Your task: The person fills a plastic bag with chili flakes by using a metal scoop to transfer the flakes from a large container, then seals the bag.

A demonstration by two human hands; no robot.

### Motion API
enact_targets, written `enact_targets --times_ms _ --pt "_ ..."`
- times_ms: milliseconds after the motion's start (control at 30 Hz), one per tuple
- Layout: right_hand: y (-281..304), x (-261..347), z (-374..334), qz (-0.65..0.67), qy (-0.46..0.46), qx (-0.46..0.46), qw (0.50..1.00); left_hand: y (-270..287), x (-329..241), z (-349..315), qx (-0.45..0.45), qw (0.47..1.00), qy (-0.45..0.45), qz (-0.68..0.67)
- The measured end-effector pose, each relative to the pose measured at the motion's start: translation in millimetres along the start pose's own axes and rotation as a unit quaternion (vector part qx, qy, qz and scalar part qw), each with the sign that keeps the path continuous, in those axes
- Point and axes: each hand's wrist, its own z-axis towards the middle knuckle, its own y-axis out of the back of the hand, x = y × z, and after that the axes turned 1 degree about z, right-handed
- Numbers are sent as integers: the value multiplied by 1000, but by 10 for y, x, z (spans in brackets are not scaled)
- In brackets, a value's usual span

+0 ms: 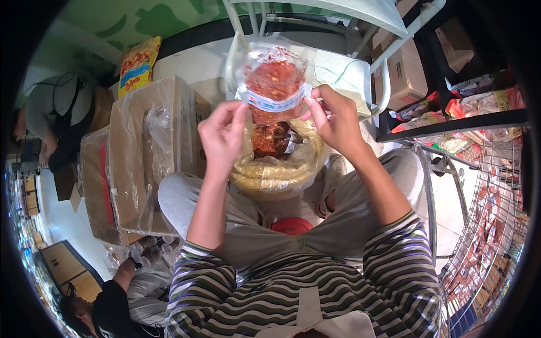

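Between my two hands a clear plastic pouch [276, 79] of red, flaky chili-like food hangs upright, with a white and blue band across its lower part. My left hand [224, 130] pinches its left edge between thumb and fingers. On the opposite edge, my right hand [333, 115] grips with thumb and forefinger. Right below the pouch, between my knees, stands a round tub or sack [276, 177] lined with yellowish plastic, its rim bunched. Dark red flaky food [270, 141] shows inside it, partly hidden by the pouch.
Cardboard boxes [146, 146] with clear plastic stand at my left, a yellow snack bag [138, 66] behind them. A pale metal-framed stand [332, 65] is ahead. To the right are a wire basket [487, 219] of packets and a shelf of bags [479, 104]. Another person [115, 298] sits at lower left.
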Motion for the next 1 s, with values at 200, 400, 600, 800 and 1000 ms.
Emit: enact_targets --times_ms 200,400,600,800,1000 --pt "26 10 -15 -1 -4 2 1000 6 -43 -5 -3 999 -16 40" --pt "26 88 -16 26 -35 4 999 -7 -16 -2 -6 999 -13 31" --pt "-38 23 -21 56 -17 -1 998 1 -4 31 17 998 31 -54" --pt "-52 5 -40 65 -15 15 998 -12 -34 54 23 999 -20 -10" --pt "-53 63 -30 80 -55 13 995 11 -35 26 63 997 -16 48"
